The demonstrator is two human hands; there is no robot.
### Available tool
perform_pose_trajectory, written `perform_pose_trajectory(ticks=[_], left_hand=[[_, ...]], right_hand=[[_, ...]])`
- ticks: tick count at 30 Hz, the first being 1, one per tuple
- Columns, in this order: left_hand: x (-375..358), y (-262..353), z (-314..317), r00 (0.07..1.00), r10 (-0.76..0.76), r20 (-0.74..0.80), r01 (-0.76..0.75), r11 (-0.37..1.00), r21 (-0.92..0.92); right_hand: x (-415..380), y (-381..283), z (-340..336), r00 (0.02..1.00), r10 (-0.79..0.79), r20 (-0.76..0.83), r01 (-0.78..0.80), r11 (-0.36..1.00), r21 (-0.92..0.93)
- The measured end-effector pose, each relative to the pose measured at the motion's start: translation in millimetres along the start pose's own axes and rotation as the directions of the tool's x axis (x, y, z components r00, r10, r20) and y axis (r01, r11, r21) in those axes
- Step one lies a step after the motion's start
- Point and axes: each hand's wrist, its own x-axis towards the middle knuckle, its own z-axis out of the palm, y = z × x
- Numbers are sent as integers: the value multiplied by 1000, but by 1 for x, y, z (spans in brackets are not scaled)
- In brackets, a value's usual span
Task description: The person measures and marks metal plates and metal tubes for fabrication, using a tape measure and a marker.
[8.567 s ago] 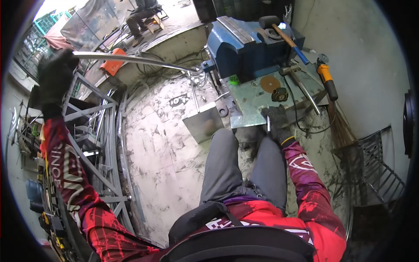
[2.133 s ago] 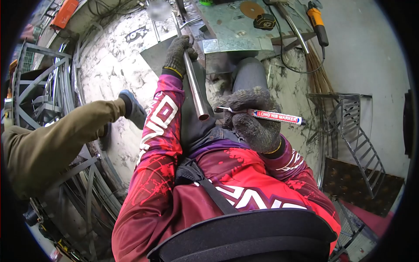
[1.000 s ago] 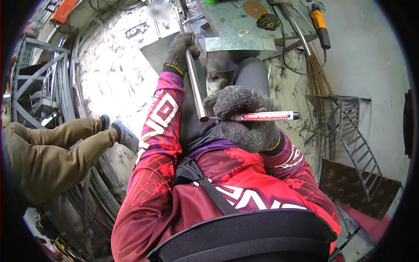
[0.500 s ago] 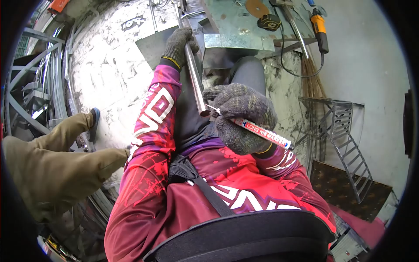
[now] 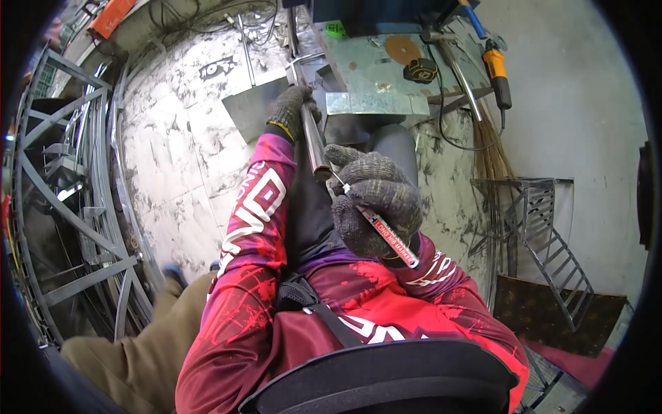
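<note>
A shiny round metal tube [image 5: 314, 138] slants down toward my lap, its open end facing me. My left hand [image 5: 289, 114], in a dark knitted glove, is wrapped round the tube's upper part. In my gloved right hand [image 5: 379, 200] is a white and red long nib marker [image 5: 390, 240], its thin nib pointing up and left, close to the tube's open end. Whether the nib touches the tube I cannot tell. A flat sheet metal piece [image 5: 252, 110] lies beside my left hand.
A metal-topped table [image 5: 369, 69] ahead bears a tan disc [image 5: 402, 50] and a tape measure [image 5: 420, 70]. An orange grinder [image 5: 495, 65] is at the right, above a metal step frame [image 5: 552, 234]. Curved metal frames [image 5: 76, 228] stand left. Another person's trousers [image 5: 138, 345] show lower left.
The view has shifted, with the table lower in it. The marker has tilted more steeply in my right hand, its nib now beside the tube's end. The other person's legs appear lower.
</note>
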Motion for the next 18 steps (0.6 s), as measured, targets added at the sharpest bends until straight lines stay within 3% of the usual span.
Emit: perform_pose_trajectory(ticks=[5,9,10,12,13,16,18], left_hand=[[-21,0,13,998,39,-40,-34,993,116],[-14,-1,11,997,-7,-81,19,987,161],[-7,-1,9,998,47,-46,-35,972,231],[-7,-6,8,997,25,-72,-12,985,174],[-7,-8,4,999,32,-34,-27,990,140],[-2,-10,4,997,39,-71,-27,987,157],[-4,-12,9,996,34,-84,-18,984,178]], right_hand=[[-2,-1,0,999,44,27,-42,997,-60],[7,2,2,1000,-16,4,16,997,-73],[9,2,3,999,-32,2,32,997,-69],[8,2,6,998,-20,-63,18,999,-27],[9,5,4,996,-79,-37,78,997,-17],[6,1,-4,996,-65,62,70,994,-82],[2,1,0,999,-45,16,46,998,-44]])
